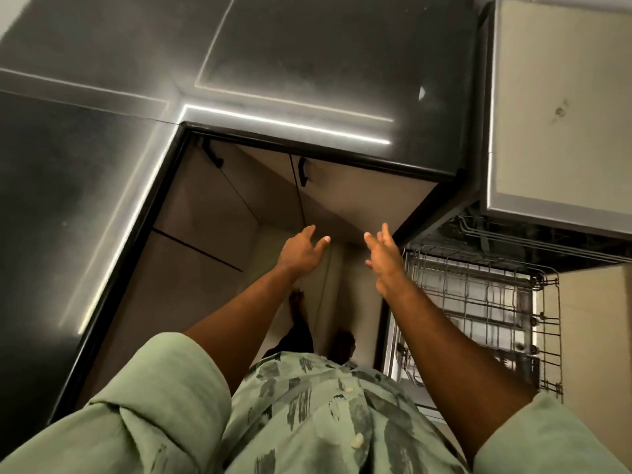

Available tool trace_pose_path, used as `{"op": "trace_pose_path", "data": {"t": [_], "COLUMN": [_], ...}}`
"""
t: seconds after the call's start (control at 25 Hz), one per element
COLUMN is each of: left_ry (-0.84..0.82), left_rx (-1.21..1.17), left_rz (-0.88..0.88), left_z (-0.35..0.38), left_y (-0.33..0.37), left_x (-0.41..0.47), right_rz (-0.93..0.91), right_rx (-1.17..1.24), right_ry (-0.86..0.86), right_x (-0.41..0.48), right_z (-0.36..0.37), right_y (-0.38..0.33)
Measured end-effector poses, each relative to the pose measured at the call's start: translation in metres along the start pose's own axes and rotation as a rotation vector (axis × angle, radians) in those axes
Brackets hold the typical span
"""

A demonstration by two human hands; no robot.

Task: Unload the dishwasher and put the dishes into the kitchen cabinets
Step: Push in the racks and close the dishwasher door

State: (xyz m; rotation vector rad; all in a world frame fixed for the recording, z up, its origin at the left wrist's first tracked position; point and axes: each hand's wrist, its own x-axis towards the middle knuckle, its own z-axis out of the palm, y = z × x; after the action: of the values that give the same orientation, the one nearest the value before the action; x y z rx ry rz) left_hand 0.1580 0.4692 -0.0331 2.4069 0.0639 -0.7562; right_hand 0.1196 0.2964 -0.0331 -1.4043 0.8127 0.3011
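The dishwasher (478, 323) stands open at the lower right, its wire rack (485, 302) pulled out over the lowered door; the rack's grid shows bare wire and no dish can be made out in the part in view (the near corner is hidden behind the right forearm). A second wire rack (513, 234) shows deeper inside, under the edge of the dark surface (273, 63).

Both hands reach forward and down, empty. The left hand (301, 251) has its fingers spread and thumb out, palm down, in front of the beige lower cabinet doors (342, 196). The right hand (383, 258) is held edge-on with fingers straight and loosely together, just left of the rack's near corner, touching nothing.

The cabinet doors below the surface are shut, each with a black handle (302, 172). The glossy dark surface wraps around the corner, catching bright streaks of light. A beige upper cabinet (561, 114) fills the top right. The person wears a pale green patterned shirt (307, 415), and bare feet show on the floor (355, 285) below.
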Motion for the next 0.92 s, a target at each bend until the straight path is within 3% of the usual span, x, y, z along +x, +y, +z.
{"op": "trace_pose_path", "data": {"t": [0.36,0.6,0.92], "left_ry": [0.016,-0.048,-0.322], "left_rx": [0.000,0.086,0.118], "left_rz": [-0.005,0.096,0.055], "left_z": [0.038,0.076,0.165], "left_y": [-0.014,-0.032,-0.069], "left_x": [-0.085,-0.135,-0.224], "right_rz": [-0.063,-0.092,-0.033], "right_rx": [-0.009,0.035,-0.027], "right_ry": [-0.039,-0.027,0.032], "right_x": [-0.071,-0.128,-0.212], "right_z": [-0.036,-0.045,-0.088], "right_y": [0.053,0.100,0.181]}}
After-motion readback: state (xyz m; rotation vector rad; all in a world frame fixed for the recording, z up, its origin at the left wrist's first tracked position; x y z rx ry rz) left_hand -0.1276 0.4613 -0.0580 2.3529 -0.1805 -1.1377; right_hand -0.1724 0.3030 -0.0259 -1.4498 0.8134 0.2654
